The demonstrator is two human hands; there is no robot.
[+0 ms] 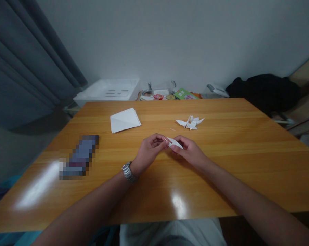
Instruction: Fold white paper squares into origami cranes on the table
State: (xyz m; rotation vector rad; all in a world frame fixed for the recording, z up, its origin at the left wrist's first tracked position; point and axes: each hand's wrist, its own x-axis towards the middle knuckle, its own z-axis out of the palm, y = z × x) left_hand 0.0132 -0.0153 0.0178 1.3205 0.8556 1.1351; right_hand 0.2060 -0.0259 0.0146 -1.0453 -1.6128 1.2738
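Note:
A small piece of folded white paper point(176, 142) is held between my two hands, above the middle of the wooden table. My left hand point(152, 146), with a metal watch on its wrist, pinches the paper's left end between thumb and fingers. On the other side, my right hand point(189, 149) grips the right part, its thumb lying on the near face. Fingers cover much of the paper, so its full shape is hidden. Just beyond my right hand sit folded white paper cranes point(191, 122), close together; I cannot tell exactly how many.
A stack of white paper sheets point(125, 120) lies at the back left of the table point(221, 177). Nearer on the left is a pixelated dark, flat object point(81, 155). Behind the table's far edge stand a white plastic bin point(113, 88) and assorted items, including a green booklet point(185, 94).

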